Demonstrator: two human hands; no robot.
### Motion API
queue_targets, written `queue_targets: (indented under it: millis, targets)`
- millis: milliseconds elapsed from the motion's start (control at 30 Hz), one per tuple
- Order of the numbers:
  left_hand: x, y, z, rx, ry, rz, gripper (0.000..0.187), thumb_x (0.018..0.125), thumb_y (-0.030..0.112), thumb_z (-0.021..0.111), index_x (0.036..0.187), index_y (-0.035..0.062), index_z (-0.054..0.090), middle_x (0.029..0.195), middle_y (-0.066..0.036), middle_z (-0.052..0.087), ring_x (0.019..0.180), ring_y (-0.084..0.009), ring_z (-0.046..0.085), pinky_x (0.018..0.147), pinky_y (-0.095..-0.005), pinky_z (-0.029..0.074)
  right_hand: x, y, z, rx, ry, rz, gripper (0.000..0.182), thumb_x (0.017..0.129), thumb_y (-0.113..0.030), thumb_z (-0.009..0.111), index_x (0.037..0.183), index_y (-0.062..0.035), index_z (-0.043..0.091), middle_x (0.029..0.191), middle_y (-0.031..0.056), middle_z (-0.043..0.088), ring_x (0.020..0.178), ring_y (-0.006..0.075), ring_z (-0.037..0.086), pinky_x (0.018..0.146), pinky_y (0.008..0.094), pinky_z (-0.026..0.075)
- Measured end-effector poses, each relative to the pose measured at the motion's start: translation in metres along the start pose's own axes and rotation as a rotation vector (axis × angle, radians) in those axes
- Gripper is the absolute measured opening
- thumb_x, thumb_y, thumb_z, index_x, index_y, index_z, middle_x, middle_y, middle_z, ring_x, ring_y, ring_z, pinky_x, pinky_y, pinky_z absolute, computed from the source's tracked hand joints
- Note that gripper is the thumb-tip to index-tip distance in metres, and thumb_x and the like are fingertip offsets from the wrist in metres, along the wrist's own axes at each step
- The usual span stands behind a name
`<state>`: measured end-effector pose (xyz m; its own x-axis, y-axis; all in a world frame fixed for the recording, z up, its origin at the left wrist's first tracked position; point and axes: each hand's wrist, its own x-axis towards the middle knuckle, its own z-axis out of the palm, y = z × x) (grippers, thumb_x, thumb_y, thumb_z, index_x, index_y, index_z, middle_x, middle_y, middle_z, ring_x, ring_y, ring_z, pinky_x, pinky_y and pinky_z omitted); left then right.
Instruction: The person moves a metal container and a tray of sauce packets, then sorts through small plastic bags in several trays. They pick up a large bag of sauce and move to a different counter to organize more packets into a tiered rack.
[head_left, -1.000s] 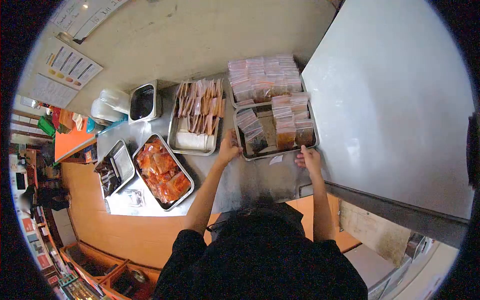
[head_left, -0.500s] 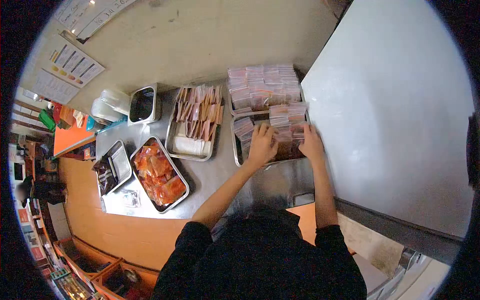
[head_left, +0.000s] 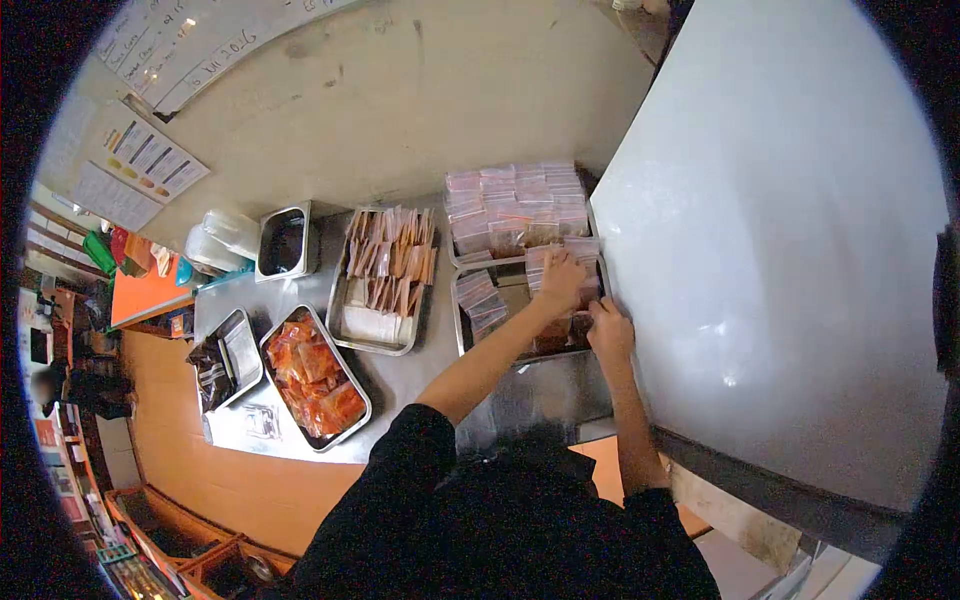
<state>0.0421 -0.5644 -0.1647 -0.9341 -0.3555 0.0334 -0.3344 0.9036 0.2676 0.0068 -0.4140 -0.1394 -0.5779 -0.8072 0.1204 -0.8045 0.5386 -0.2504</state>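
Note:
My left hand (head_left: 563,281) is at the upper part of the front metal tray (head_left: 462,330), fingers curled onto the tops of small clear zip bags (head_left: 537,265). Lower and to the right, at the tray's right edge, my right hand (head_left: 610,329) pinches the edge of a zip bag with thumb and finger. The bags stand in packed rows with dark reddish contents; my hands hide part of them. More bags (head_left: 484,302) lean at the tray's left side. Directly behind is a second tray (head_left: 455,258) filled with upright zip bags (head_left: 515,205).
Left on the steel table (head_left: 400,385) stand a tray of thin upright packets (head_left: 392,258), a tray of orange-red bags (head_left: 315,375), a small tray with dark packets (head_left: 213,375) and a deep metal container (head_left: 283,243). A large pale panel (head_left: 770,250) borders the right side.
My left hand has moved right, from the tray's middle-left bags to those nearer my right hand. My right hand has drawn down slightly along the right edge. The camera view has tilted upward.

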Motion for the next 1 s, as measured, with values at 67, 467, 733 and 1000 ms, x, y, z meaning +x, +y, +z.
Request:
queue_targets:
  millis: [67,467,733,1000]
  targets:
    - [0.0,-0.001,-0.001,0.06,0.148,0.014,0.042,0.065,0.022,0.071,0.104,0.007,0.063,0.106,-0.015,0.063,0.116,-0.0348,0.047,0.098,-0.0593,0.023,-0.001,-0.002,-0.003,0.012,-0.024,0.022,0.024,0.072,0.001,0.057,0.093,-0.007,0.063,0.099,0.0122,0.058,0.078,0.0364,0.062,0.067,0.0462,0.052]
    - [0.002,-0.008,0.004,-0.493,0.367,-0.106,0.016,0.062,0.016,0.07,0.075,0.0089,0.064,0.075,-0.009,0.064,0.09,-0.0332,0.056,0.082,-0.0505,0.029,0.03,-0.003,0.005,0.234,0.194,-0.07,0.029,0.072,0.006,0.053,0.098,-0.0022,0.06,0.102,0.0147,0.059,0.083,0.0377,0.061,0.072,0.0446,0.051]
    - [-0.02,-0.016,-0.011,-0.338,0.191,0.076,0.029,0.067,0.016,0.066,0.097,0.0168,0.067,0.104,-0.007,0.064,0.104,-0.029,0.052,0.085,-0.0505,0.028,0.02,-0.011,0.006,0.278,0.197,0.038,0.031,0.073,0.008,0.053,0.1,-0.0062,0.047,0.095,0.0147,0.059,0.084,0.0401,0.058,0.069,0.0487,0.047]
    - [-0.028,-0.001,-0.027,-0.268,0.043,0.09,0.033,0.072,0.022,0.064,0.105,0.0225,0.068,0.111,-0.007,0.061,0.114,-0.0298,0.048,0.094,-0.0547,0.023,0.013,-0.017,0.014,0.509,0.498,0.064,0.02,0.073,0.006,0.053,0.089,-0.004,0.05,0.085,0.0143,0.055,0.08,0.0389,0.056,0.067,0.0461,0.044]
